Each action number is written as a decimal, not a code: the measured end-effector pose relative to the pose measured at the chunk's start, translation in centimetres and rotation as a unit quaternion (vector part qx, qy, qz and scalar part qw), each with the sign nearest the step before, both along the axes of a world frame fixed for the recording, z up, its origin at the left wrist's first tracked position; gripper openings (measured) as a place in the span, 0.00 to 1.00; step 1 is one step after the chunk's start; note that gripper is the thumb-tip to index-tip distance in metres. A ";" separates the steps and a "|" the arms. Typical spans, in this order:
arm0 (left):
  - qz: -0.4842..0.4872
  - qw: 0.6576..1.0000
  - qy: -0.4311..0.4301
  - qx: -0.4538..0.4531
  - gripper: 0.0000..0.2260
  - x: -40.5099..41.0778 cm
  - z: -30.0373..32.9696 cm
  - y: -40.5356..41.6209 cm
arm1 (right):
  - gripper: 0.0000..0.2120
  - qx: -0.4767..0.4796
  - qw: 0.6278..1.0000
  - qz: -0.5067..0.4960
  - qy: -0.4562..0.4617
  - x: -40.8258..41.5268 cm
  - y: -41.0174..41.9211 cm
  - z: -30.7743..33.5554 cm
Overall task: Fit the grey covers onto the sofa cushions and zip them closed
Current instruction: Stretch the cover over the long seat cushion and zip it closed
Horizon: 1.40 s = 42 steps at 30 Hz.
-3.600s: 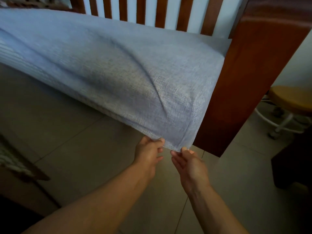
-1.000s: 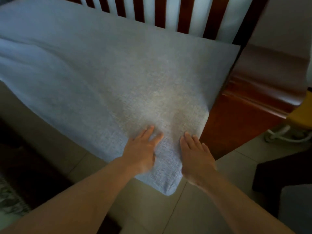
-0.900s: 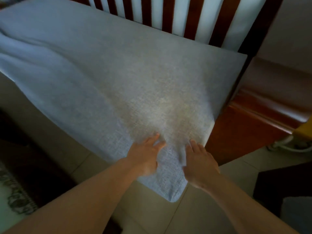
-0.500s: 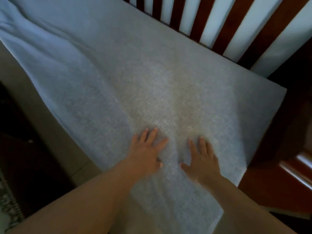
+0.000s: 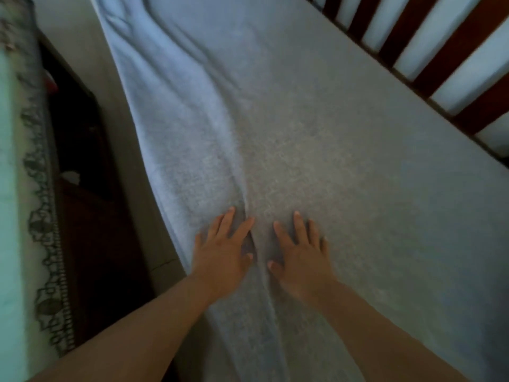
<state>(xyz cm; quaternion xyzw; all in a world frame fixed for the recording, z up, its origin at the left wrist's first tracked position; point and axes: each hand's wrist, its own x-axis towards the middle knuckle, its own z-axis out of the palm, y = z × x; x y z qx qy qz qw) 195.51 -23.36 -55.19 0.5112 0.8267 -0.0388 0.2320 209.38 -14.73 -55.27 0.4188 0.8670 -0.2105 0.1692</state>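
Observation:
A long sofa cushion in its grey cover [image 5: 316, 128] lies on the wooden sofa seat and fills most of the view. A raised fold of cloth runs from the far left down to a spot between my hands. My left hand [image 5: 223, 252] lies flat on the cover just left of the fold, fingers spread. My right hand [image 5: 300, 252] lies flat just right of it, fingers spread too. No zip shows anywhere in view.
The sofa's slatted wooden back [image 5: 446, 51] runs along the upper right. Tiled floor [image 5: 121, 128] lies left of the cushion's front edge. Further left are a dark piece of furniture [image 5: 91, 188] and a pale cloth with a dark lace edge [image 5: 16, 172].
My hands let go of the cover's corner, moved up onto the cushion's top and now press flat on it. The view has swung left along the seat, and the armrest is out of sight.

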 end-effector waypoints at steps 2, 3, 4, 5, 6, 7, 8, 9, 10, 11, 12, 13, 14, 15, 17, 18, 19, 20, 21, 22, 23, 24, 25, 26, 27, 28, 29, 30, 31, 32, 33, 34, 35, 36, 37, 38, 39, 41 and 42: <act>0.043 0.999 -0.014 0.008 0.34 -0.5 0.0 -0.4 | 0.35 -0.006 0.999 0.037 0.016 -2.2 0.3 0.1; 0.074 0.997 -0.019 0.015 0.34 -0.7 0.0 -0.6 | 0.35 -0.012 0.998 0.052 0.019 -3.2 0.3 0.2; 0.109 0.993 -0.027 0.023 0.34 -1.0 -0.1 -0.6 | 0.35 -0.014 0.998 0.065 0.020 -4.1 0.3 0.2; 0.143 0.989 -0.038 0.027 0.34 -1.4 -0.2 -0.6 | 0.36 -0.011 0.997 0.075 0.024 -4.9 0.4 0.1; 0.171 0.984 -0.045 0.031 0.34 -1.8 -0.3 -0.6 | 0.36 -0.004 0.996 0.083 0.030 -5.7 0.4 -0.1; 0.202 0.977 -0.050 0.036 0.35 -2.2 -0.4 -0.6 | 0.36 0.008 0.995 0.093 0.034 -6.4 0.4 -0.2; 0.243 0.967 -0.058 0.051 0.37 -2.7 -0.5 -0.6 | 0.36 0.021 0.994 0.102 0.038 -7.0 0.4 -0.4; 0.298 0.949 -0.073 0.076 0.39 -3.3 -0.6 -0.6 | 0.37 0.029 0.993 0.107 0.042 -7.8 0.5 -0.6; 0.353 0.925 -0.095 0.103 0.40 -3.7 -0.6 -0.5 | 0.39 0.034 0.993 0.100 0.043 -8.2 0.7 -0.7; 0.413 0.892 -0.129 0.130 0.41 -4.4 -0.8 -0.5 | 0.40 0.036 0.994 0.092 0.040 -8.9 1.0 -0.8; 0.468 0.853 -0.169 0.155 0.40 -5.2 -1.2 -0.5 | 0.42 0.039 0.995 0.086 0.035 -9.7 1.3 -1.1; 0.509 0.821 -0.197 0.169 0.36 -5.9 -1.7 -0.5 | 0.43 0.044 0.995 0.081 0.030 -10.4 1.6 -1.2; 0.530 0.806 -0.203 0.168 0.30 -6.5 -2.2 -0.7 | 0.44 0.051 0.995 0.081 0.024 -11.0 1.6 -1.5; 0.538 0.803 -0.197 0.163 0.25 -7.1 -2.9 -1.0 | 0.45 0.058 0.995 0.082 0.020 -11.7 1.4 -1.9; 0.537 0.805 -0.188 0.165 0.17 -7.7 -3.5 -1.4 | 0.46 0.070 0.994 0.079 0.025 -12.3 1.2 -2.4; 0.531 0.807 -0.193 0.171 0.14 -7.9 -3.8 -1.5 | 0.46 0.073 0.994 0.078 0.034 -12.4 1.0 -2.6; 0.520 0.812 -0.197 0.179 0.12 -8.1 -4.0 -1.6 | 0.46 0.079 0.993 0.078 0.051 -12.4 0.9 -2.8; 0.507 0.820 -0.196 0.179 0.13 -8.2 -4.0 -1.5 | 0.46 0.084 0.991 0.076 0.071 -12.3 0.8 -2.9; 0.494 0.830 -0.188 0.177 0.14 -8.2 -4.0 -1.5 | 0.47 0.086 0.990 0.071 0.088 -12.3 0.7 -2.9; 0.488 0.836 -0.180 0.176 0.15 -8.3 -4.1 -1.7 | 0.46 0.085 0.989 0.067 0.098 -12.3 0.7 -2.9; 0.493 0.835 -0.168 0.178 0.16 -8.4 -4.2 -2.1 | 0.46 0.088 0.988 0.067 0.105 -12.4 0.4 -2.9; 0.507 0.828 -0.156 0.180 0.15 -8.5 -4.3 -2.7 | 0.45 0.098 0.986 0.073 0.116 -12.4 0.2 -2.9; 0.522 0.820 -0.142 0.187 0.15 -8.7 -4.3 -3.4 | 0.44 0.110 0.982 0.081 0.128 -12.8 0.0 -2.8; 0.531 0.816 -0.131 0.186 0.16 -9.0 -4.3 -4.0 | 0.43 0.118 0.979 0.091 0.137 -13.1 -0.3 -2.8; 0.533 0.818 -0.124 0.175 0.16 -9.2 -4.4 -4.6 | 0.43 0.118 0.978 0.104 0.134 -13.5 -0.6 -2.9; 0.534 0.822 -0.126 0.150 0.16 -9.6 -4.3 -4.5 | 0.43 0.112 0.979 0.111 0.128 -13.9 -0.7 -2.9; 0.535 0.825 -0.138 0.119 0.15 -9.9 -4.4 -4.2 | 0.43 0.103 0.981 0.112 0.118 -14.3 -0.8 -2.9; 0.536 0.825 -0.157 0.086 0.14 -10.2 -4.6 -3.7 | 0.43 0.094 0.983 0.111 0.112 -14.5 -0.9 -2.9; 0.535 0.824 -0.176 0.062 0.13 -10.4 -4.7 -3.4 | 0.43 0.088 0.984 0.108 0.109 -14.6 -0.8 -2.9; 0.531 0.823 -0.196 0.055 0.12 -10.6 -4.9 -3.1 | 0.43 0.085 0.985 0.105 0.108 -14.6 -0.7 -2.8; 0.528 0.819 -0.214 0.067 0.11 -11.2 -5.0 -2.8 | 0.42 0.083 0.985 0.104 0.111 -15.1 -0.4 -2.6; 0.525 0.813 -0.235 0.086 0.11 -11.4 -5.2 -2.9 | 0.42 0.079 0.985 0.107 0.107 -15.2 -0.3 -2.4; 0.526 0.805 -0.249 0.114 0.10 -12.1 -5.0 -2.7 | 0.42 0.077 0.986 0.108 0.101 -15.7 0.0 -2.2; 0.525 0.799 -0.256 0.140 0.11 -13.1 -4.6 -2.2 | 0.42 0.076 0.987 0.104 0.096 -16.4 0.4 -2.2; 0.528 0.793 -0.258 0.160 0.13 -14.3 -4.1 -1.4 | 0.42 0.075 0.989 0.096 0.088 -17.1 0.9 -2.1; 0.528 0.790 -0.256 0.178 0.15 -15.8 -3.6 -0.4 | 0.42 0.071 0.990 0.087 0.081 -18.1 1.5 -2.0; 0.527 0.790 -0.251 0.189 0.17 -17.2 -3.1 0.8 | 0.42 0.067 0.992 0.080 0.071 -18.9 1.9 -1.8; 0.529 0.796 -0.227 0.188 0.19 -20.0 -2.1 3.1 | 0.42 0.056 0.994 0.073 0.050 -20.5 2.9 -1.5; 0.531 0.800 -0.214 0.178 0.20 -21.2 -1.8 4.0 | 0.42 0.050 0.995 0.073 0.041 -21.2 3.3 -1.3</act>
